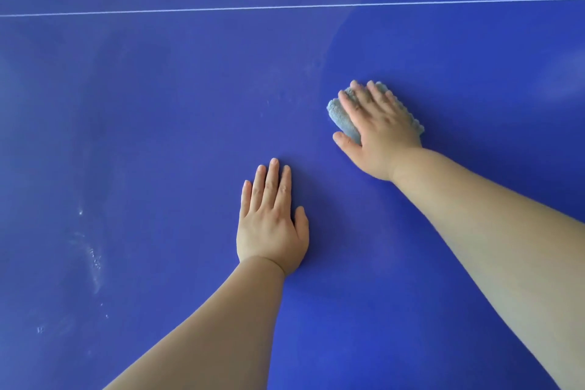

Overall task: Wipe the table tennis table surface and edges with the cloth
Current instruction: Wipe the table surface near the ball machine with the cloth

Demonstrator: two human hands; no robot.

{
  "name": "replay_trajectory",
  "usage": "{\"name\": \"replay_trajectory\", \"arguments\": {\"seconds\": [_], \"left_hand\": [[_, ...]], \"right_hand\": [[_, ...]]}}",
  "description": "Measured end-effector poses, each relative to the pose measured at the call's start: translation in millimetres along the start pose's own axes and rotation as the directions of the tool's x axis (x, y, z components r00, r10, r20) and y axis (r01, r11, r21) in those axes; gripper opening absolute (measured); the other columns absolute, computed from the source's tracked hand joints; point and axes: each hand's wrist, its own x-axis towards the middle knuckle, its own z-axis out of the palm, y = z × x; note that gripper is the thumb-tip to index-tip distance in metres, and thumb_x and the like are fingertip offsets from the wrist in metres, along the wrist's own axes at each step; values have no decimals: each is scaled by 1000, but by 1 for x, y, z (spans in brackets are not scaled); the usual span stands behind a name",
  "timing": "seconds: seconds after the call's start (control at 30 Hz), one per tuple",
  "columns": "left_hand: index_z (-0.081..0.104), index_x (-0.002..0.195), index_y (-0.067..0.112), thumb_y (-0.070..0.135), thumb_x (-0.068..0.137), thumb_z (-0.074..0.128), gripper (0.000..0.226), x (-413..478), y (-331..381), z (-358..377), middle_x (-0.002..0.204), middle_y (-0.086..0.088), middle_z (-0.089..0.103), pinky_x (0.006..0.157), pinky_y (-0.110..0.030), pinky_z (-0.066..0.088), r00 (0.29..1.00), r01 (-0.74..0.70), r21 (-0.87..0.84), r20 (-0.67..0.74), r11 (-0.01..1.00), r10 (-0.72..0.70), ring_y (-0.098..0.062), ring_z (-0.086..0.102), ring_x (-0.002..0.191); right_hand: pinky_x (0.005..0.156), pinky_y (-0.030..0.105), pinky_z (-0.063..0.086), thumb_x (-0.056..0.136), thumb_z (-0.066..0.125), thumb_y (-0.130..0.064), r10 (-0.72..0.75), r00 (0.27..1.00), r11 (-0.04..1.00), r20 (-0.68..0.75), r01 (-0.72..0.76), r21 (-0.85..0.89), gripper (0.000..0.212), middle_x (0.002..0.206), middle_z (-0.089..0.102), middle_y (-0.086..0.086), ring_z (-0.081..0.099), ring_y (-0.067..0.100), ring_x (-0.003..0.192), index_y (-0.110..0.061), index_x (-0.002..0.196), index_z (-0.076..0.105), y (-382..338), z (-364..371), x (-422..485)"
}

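- Right of centre, I see my right hand (380, 130) spread flat over the bunched pale blue microfibre cloth (340, 115), fingers straight, pressing it onto the glossy blue table tennis table (158, 104).
- My left hand (272, 225), lower centre, lies palm-down on the table, released, holding nothing.
- A thin white line (221, 10) crosses the top of the frame; whitish smudges (93, 260) mark the lower left.

Blue table tennis table top (158, 104) ran off all 4 borders of the view, so no rim showed. Thin white painted line (285, 8) was cut at both side borders. Folded grey-blue fleecy cloth (340, 117) lay mostly hidden under the flat right hand (380, 127); only the end by the thumb & a scalloped hem past the little finger showed. Left hand (272, 225): palm hidden vs the top. Both forearms cut off at the borders. Pale whitish smears (91, 256) too faint to ID
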Motion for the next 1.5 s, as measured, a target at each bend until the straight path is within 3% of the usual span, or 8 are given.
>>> {"name": "replay_trajectory", "arguments": {"seconds": [0.3,0.57,0.83,0.9,1.1,1.2,1.37,1.5], "left_hand": [[17,166,18,39,97,23,72,0,0,1,174,0,6,130,-41,-1,1000,-6,-10,-12,1000,5,-21,0,161],[17,166,18,39,98,17,72,-1,-1,1,175,1,6,130,-41,-2,1000,-11,-31,-19,999,10,-20,-1,161],[18,166,18,33,101,21,67,-3,-1,-2,174,1,8,130,-40,-1,999,-20,-51,-30,998,19,-20,1,161],[15,166,18,32,103,26,66,-3,-2,-2,175,2,4,130,-40,-2,1000,-18,-37,-7,999,18,-20,-2,161],[14,166,17,45,103,28,71,-19,-14,-5,175,3,2,130,-39,-5,994,-96,6,54,995,96,-20,-5,161],[18,166,19,51,99,26,74,-58,-37,-6,174,2,6,130,-44,-1,993,-108,19,59,994,107,-21,-2,161],[22,165,21,50,98,36,74,-102,-64,2,174,1,10,130,-48,6,990,-140,65,40,988,138,-24,4,161],[21,165,24,50,96,38,76,-99,-63,4,174,2,9,130,-46,3,991,-133,83,33,988,131,-24,3,161]], "right_hand": [[128,51,16,102,44,-56,-586,807,807,69,589,-46,70,174,11,-2,7,28,160,-29,164,27,-31,47,-163],[129,52,8,99,28,-62,44,999,999,-23,-43,32,84,173,11,5,3,36,159,-16,166,4,-13,18,-60],[130,44,7,101,42,-56,-513,856,856,60,516,-29,88,174,8,4,4,28,161,-9,166,6,-66,58,-203],[130,44,9,103,34,-57,-490,866,862,105,499,-92,83,174,1,3,-1,24,161,-12,166,4,-48,47,-175],[130,47,-2,97,21,-72,64,993,996,95,-70,62,82,172,-18,5,-12,27,160,-29,166,4,-28,16,-90],[129,48,1,96,22,-75,-173,985,985,20,173,-16,81,174,-2,10,-1,34,160,-35,165,11,-61,35,-131],[128,52,12,101,39,-65,-596,798,800,88,600,-28,68,174,7,7,5,33,160,-38,162,28,-83,62,-210],[128,53,18,106,41,-50,-411,910,904,50,414,-108,65,172,16,11,16,36,158,-23,163,27,-45,40,-146]]}}
